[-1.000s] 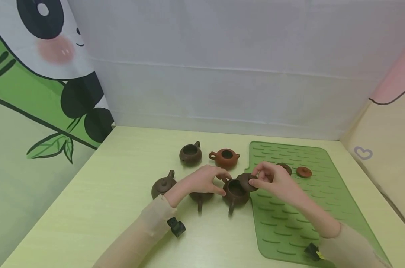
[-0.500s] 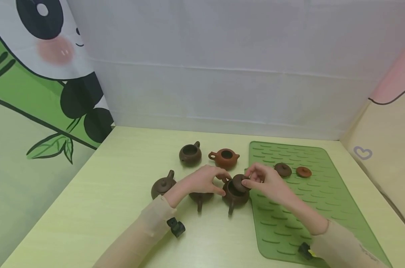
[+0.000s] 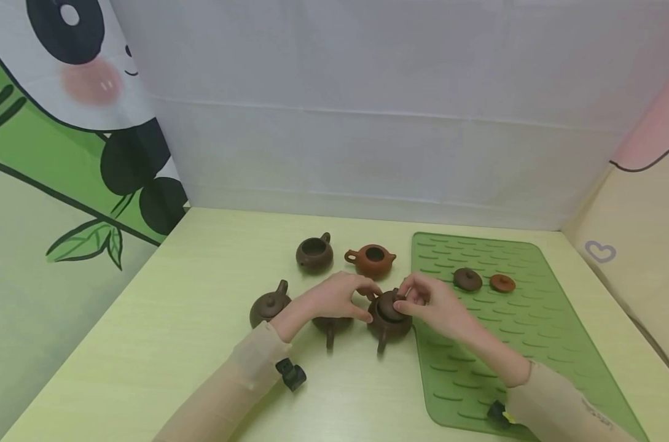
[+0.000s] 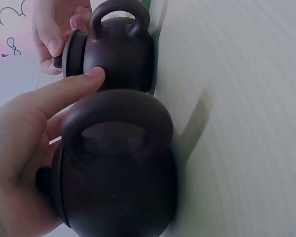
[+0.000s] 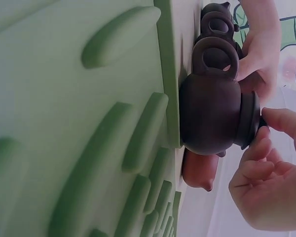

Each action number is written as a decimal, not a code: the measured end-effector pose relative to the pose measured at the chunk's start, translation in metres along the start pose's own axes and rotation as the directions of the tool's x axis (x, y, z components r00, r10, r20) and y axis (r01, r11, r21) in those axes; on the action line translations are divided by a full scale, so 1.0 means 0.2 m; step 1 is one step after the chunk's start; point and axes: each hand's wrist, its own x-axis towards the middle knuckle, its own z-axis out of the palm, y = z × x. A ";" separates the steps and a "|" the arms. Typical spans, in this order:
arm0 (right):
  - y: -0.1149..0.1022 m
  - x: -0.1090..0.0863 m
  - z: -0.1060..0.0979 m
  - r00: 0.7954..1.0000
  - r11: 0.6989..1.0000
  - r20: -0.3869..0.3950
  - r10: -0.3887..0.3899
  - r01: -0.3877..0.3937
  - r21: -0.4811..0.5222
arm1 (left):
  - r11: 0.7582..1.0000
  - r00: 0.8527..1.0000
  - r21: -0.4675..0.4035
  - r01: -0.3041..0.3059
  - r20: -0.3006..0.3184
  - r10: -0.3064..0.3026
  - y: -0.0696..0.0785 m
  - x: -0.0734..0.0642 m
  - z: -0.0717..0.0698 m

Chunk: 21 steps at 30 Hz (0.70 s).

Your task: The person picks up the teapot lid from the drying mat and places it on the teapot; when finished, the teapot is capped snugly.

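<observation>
A dark brown teapot (image 3: 391,331) stands at the left edge of the green mat, its loop handle towards me. My left hand (image 3: 340,298) steadies its body between thumb and fingers, reaching over another dark teapot (image 4: 118,182) that has its lid on. The knob of a dark lid (image 5: 248,121) is pinched between the thumb and fingers of my right hand (image 3: 436,304). This lid is right at the teapot's mouth, slightly tilted in the left wrist view. The right fingertips partly cover the knob.
A lidded dark teapot (image 3: 269,306) stands left of my left forearm. Behind are a lidless dark teapot (image 3: 314,253) and a lidless reddish teapot (image 3: 373,263). On the green mat (image 3: 494,344) lie a dark lid (image 3: 467,280) and a reddish lid (image 3: 502,283).
My right hand has carried the lid leftwards from beside the teapot's opening to over its mouth, tipping it flatter. My left hand has stayed in place.
</observation>
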 end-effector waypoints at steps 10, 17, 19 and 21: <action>0.01 0.01 0.02 1.000 0.998 0.016 -0.012 0.013 -0.059 | 1.000 1.000 -0.005 0.007 -0.007 -0.007 -0.01 0.00 0.01; 0.00 0.00 0.03 0.999 0.997 0.038 -0.003 0.006 -0.074 | 1.000 1.000 -0.001 0.014 -0.007 -0.014 0.00 0.00 0.01; 0.00 0.00 0.03 0.999 0.996 0.038 -0.009 0.013 -0.091 | 1.000 1.000 0.004 0.014 -0.006 -0.014 0.00 0.00 0.01; 0.00 0.00 0.03 0.999 0.993 0.037 -0.021 0.025 -0.111 | 1.000 1.000 0.011 0.012 -0.007 -0.012 0.00 0.00 0.01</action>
